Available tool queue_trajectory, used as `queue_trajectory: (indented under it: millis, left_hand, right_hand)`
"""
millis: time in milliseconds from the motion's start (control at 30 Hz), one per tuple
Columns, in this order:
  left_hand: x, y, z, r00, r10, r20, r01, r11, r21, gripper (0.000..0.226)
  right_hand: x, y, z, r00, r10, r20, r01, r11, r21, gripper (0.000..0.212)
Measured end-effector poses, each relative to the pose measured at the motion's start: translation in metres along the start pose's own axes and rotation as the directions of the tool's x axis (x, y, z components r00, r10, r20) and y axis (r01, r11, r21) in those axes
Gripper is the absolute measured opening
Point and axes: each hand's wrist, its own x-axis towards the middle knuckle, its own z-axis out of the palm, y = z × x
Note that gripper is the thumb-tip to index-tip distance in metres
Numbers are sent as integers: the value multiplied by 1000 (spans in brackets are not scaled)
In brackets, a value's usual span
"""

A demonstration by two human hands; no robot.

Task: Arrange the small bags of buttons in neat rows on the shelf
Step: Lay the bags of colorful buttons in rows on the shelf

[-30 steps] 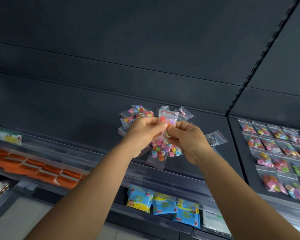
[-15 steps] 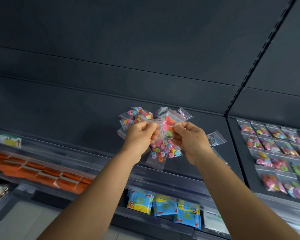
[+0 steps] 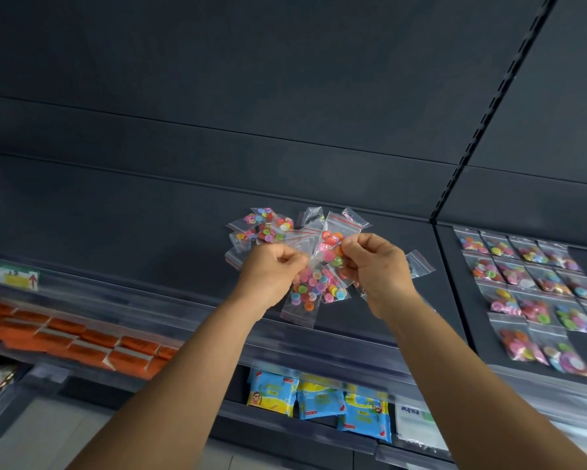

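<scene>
At far left, on a lower shelf, a row of orange packets (image 3: pixel 65 337) is laid out, with a yellow and white label (image 3: pixel 15 277) fixed on the shelf edge above it. Further right, over the dark upper shelf (image 3: pixel 132 212), a loose bunch of small clear bags of buttons (image 3: pixel 285 242) is held up in the middle of the view. The left hand (image 3: pixel 268 276) is curled into a fist round the left part of the bunch, so that several bags fan out above its knuckles and one bag of mixed buttons (image 3: pixel 304 293) hangs below it. Just beside it, the right hand (image 3: pixel 375 266) is also curled, and a single bag with a red zip line (image 3: pixel 333 244) is pinched between its thumb and fingertips; more bags are tucked against its palm, and an almost empty bag corner (image 3: pixel 419 262) sticks out past its right side. The two hands are close together but apart. Below them, blue and yellow packets (image 3: pixel 319 401) are stood on a lower shelf. At right, past the slotted upright (image 3: pixel 482 120), the arranged bags of buttons (image 3: pixel 536 293) are laid flat on the neighbouring shelf in four neat rows, edge to edge.
</scene>
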Motion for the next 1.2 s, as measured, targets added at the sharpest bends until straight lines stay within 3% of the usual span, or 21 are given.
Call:
queue_trajectory:
  millis: [67, 167, 267, 333, 433, 500, 567, 667, 833, 967, 1100, 1200]
  left_hand:
    - [0, 2, -1, 1000, -3, 16, 4, 999, -50, 6]
    - [0, 8, 3, 998, -3, 55, 8, 995, -95, 16]
    - [1, 9, 4, 1000, -20, 9, 21, 996, -87, 8]
    - [1, 4, -2, 998, -47, -47, 44, 997, -66, 5]
    - [0, -5, -11, 989, -105, -103, 99, 993, -68, 7]
    - [-1, -10, -16, 983, -129, -131, 123, 991, -53, 8]
    - [-3, -14, -18, 979, -139, -148, 134, 990, -44, 9]
    - [-4, -19, -21, 976, -149, -160, 142, 988, -51, 7]
    - [-4, -26, -30, 965, -166, -202, 160, 986, -42, 10]
    - [-6, -29, -37, 960, -174, -219, 162, 984, -73, 11]
    - [-7, -29, -39, 957, -179, -229, 167, 984, -70, 11]
    - [-7, -29, -40, 956, -182, -228, 166, 982, -88, 10]
  right_hand:
    - [-1, 0, -1, 1000, -14, 26, 15, 999, -42, 16]
    - [-5, 2, 3, 991, -34, 130, 51, 991, -128, 12]
    - [-9, 3, 7, 981, -51, 188, 89, 976, -198, 11]
    - [-7, 5, 6, 986, -69, 153, 112, 949, -294, 12]
    - [-5, 10, 2, 981, -123, 151, 184, 839, -513, 11]
    - [-6, 14, 2, 955, -112, 276, 264, 748, -609, 14]
    - [-11, 18, 7, 877, -86, 472, 422, 606, -674, 19]
    - [-10, 24, 15, 730, -105, 676, 668, 324, -670, 26]
    - [-2, 22, 25, 705, 27, 708, 699, 136, -702, 40]
    - [0, 14, 32, 714, 90, 694, 692, 57, -720, 37]
    - [3, 11, 34, 703, 48, 710, 709, 24, -704, 17]
    - [7, 14, 33, 685, -24, 728, 728, 65, -683, 7]
